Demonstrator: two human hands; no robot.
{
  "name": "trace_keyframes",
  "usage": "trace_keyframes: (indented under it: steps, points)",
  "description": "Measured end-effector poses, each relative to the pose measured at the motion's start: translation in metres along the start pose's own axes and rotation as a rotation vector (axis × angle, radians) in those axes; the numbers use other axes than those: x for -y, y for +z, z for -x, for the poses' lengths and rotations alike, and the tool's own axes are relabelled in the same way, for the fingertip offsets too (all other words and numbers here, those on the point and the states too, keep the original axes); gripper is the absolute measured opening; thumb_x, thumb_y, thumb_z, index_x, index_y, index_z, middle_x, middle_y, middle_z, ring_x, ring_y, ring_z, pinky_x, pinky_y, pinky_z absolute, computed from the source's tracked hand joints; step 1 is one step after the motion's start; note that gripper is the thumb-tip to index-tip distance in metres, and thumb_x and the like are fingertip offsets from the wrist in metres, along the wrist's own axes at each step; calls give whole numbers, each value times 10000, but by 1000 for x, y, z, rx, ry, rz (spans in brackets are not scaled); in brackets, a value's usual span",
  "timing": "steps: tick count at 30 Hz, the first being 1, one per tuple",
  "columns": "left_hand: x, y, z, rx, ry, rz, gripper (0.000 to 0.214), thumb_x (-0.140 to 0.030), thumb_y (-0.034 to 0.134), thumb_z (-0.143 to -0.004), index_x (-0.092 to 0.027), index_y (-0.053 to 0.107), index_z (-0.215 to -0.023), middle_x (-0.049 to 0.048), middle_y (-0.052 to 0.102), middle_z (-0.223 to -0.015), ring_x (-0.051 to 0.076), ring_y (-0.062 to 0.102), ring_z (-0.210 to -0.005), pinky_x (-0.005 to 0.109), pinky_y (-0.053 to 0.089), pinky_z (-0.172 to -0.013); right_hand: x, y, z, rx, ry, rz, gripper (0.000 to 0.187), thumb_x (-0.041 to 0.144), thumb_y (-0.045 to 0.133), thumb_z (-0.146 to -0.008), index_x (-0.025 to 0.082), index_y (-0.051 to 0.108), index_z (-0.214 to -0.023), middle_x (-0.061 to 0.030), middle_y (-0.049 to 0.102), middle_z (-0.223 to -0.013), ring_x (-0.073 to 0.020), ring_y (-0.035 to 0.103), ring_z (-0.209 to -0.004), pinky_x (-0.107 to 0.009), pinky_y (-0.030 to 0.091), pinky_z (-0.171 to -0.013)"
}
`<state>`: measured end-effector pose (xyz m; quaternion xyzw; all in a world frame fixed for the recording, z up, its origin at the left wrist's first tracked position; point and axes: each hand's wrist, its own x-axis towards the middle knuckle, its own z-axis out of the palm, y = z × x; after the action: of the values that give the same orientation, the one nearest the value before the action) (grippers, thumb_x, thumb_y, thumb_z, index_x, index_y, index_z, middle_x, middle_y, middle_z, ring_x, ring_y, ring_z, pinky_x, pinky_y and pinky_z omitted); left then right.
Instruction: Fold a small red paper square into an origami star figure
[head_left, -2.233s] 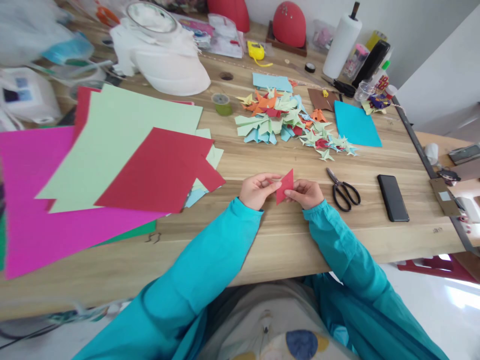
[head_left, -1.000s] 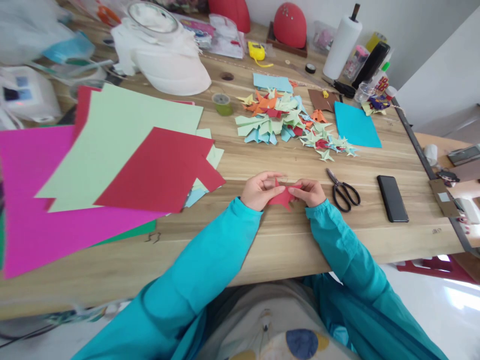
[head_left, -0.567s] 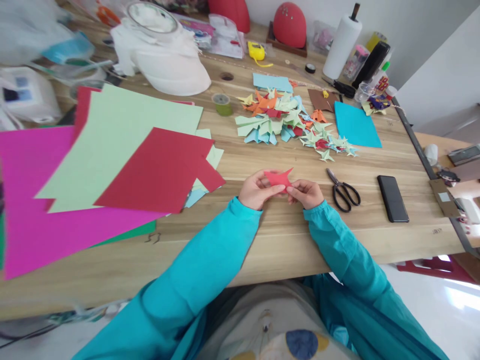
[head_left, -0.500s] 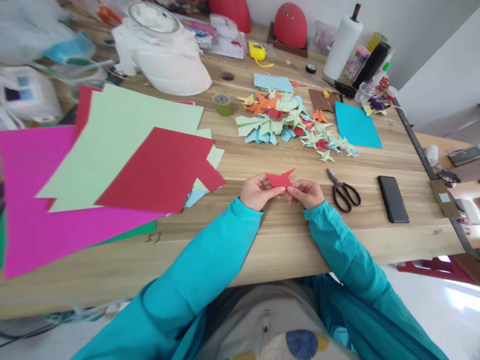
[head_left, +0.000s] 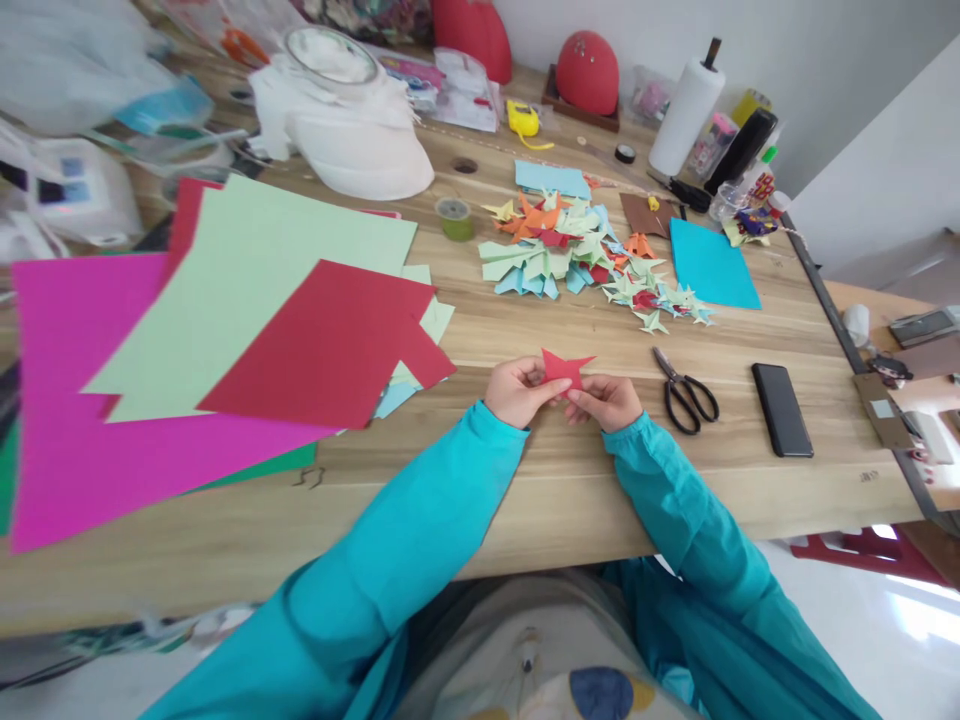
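I am looking down through the head camera at a wooden worktop (head_left: 570, 510), where two bare hands are meeting in from the middle of the near edge. The left hand (head_left: 517, 392) is pinching a small folded red paper (head_left: 564, 370) between thumb and fingers, and the right hand (head_left: 609, 400) is pinching the same piece at its lower right side. The paper is sitting between the hands, with two sharp points spreading outward and up toward the far edge. I cannot tell whether the knuckles underneath are touching the wood.

Just beside the right hand, I am seeing scissors (head_left: 674, 376) lying with their tips pointing to the far edge; a phone (head_left: 782, 410) is lying between them and the right edge. Beyond the hands, a heap of folded paper shapes (head_left: 540, 258) in green, blue, orange and red is spreading across the wood, and a bright blue sheet (head_left: 715, 265) is lying just beside it, nearer the far right corner. To the left, a red sheet (head_left: 322, 345) is lying over a pale green sheet (head_left: 247, 260), and a magenta sheet (head_left: 97, 350) is showing underneath, reaching toward the near left corner. A yellow tape measure (head_left: 523, 118) is sitting near the far edge.
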<state>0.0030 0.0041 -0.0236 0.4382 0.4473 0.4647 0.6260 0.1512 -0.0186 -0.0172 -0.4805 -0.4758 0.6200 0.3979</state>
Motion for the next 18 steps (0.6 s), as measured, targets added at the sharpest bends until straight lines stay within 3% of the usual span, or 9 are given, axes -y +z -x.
trace_keyframes:
  steps: [3, 6, 9, 11, 13, 18]
  points:
    - [2, 0, -1, 19, -12, 11, 306, -404, 767, -523, -139, 629, -591, -4, 588, -472, 103, 509, -403, 239, 424, -430, -3, 3, 0, -1, -12, -19, 363, 491, 704, -599, 140, 615, -631, -11, 642, -499, -105, 581, -391, -190, 458, -385]
    - [2, 1, -4, -13, -37, 168, 350, -480, 674, -632, -138, 628, -572, 18, 611, -519, 106, 523, -438, 236, 428, -439, -11, 2, -4, -40, -45, -72, 351, 475, 706, -611, 140, 602, -619, -11, 642, -496, -99, 572, -377, -178, 447, -369]
    - [4, 3, -6, 2, -60, 294, 348, -469, 700, -604, -129, 658, -666, 24, 629, -568, 116, 553, -512, 233, 443, -484, -18, -1, -10, -94, -71, -109, 361, 475, 708, -607, 141, 572, -579, -13, 645, -502, -97, 568, -371, -181, 454, -368]
    - [7, 4, -8, 32, -37, 246, 356, -375, 795, -480, -123, 664, -694, 13, 625, -563, 116, 548, -517, 226, 433, -481, -22, -3, -14, -117, -71, -110, 390, 504, 701, -596, 138, 567, -572, -12, 636, -484, -97, 560, -360, -177, 441, -350]
    - [11, 6, -9, 88, -20, 172, 308, -342, 790, -502, -114, 665, -667, 4, 597, -521, 95, 506, -472, 219, 406, -461, -24, -2, -17, -110, -72, -101, 395, 511, 699, -591, 135, 578, -611, -19, 648, -505, -103, 574, -378, -181, 450, -363]
    - [19, 12, -16, -38, -6, 190, 250, -319, 773, -528, -107, 659, -596, 2, 577, -473, 67, 468, -428, 191, 354, -420, -27, 7, -17, -160, -77, -26, 413, 546, 657, -613, 148, 548, -614, 3, 602, -430, -103, 537, -329, -186, 415, -327]
